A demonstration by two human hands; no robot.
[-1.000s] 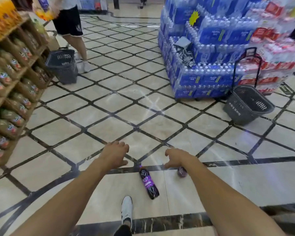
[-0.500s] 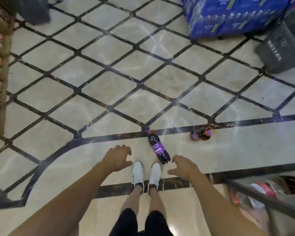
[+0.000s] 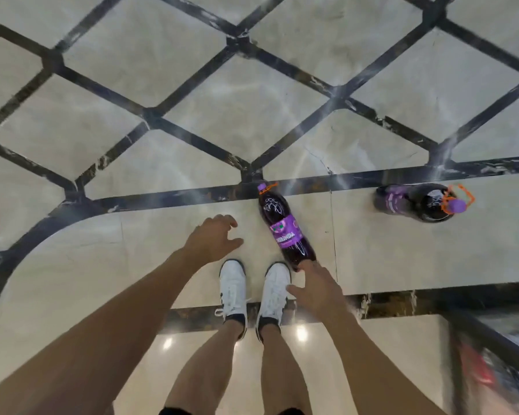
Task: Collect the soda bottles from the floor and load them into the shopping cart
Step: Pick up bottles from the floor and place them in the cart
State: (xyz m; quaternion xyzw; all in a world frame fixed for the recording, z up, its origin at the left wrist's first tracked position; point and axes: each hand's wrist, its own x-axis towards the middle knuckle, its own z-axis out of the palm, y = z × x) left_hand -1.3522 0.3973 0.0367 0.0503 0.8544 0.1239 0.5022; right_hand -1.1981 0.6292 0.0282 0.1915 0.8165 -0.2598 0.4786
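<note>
A dark soda bottle with a purple label (image 3: 285, 226) lies on the marble floor just ahead of my feet, cap pointing away. My right hand (image 3: 313, 290) is at its base, fingers spread, fingertips touching or nearly touching the bottom end. My left hand (image 3: 213, 241) hovers open to the left of the bottle, holding nothing. A second dark bottle (image 3: 423, 202) with a purple cap and orange ring stands upright on the floor to the right. The shopping cart's dark frame (image 3: 492, 339) shows blurred at the lower right.
My two white shoes (image 3: 252, 292) stand side by side just behind the lying bottle. The floor is pale marble tile with dark diamond inlay lines (image 3: 246, 43). Red items (image 3: 480, 372) blur inside the cart.
The view has tilted further down and come closer to the floor. My right hand has reached down to the lying bottle's base; my left hand has moved nearer its side.
</note>
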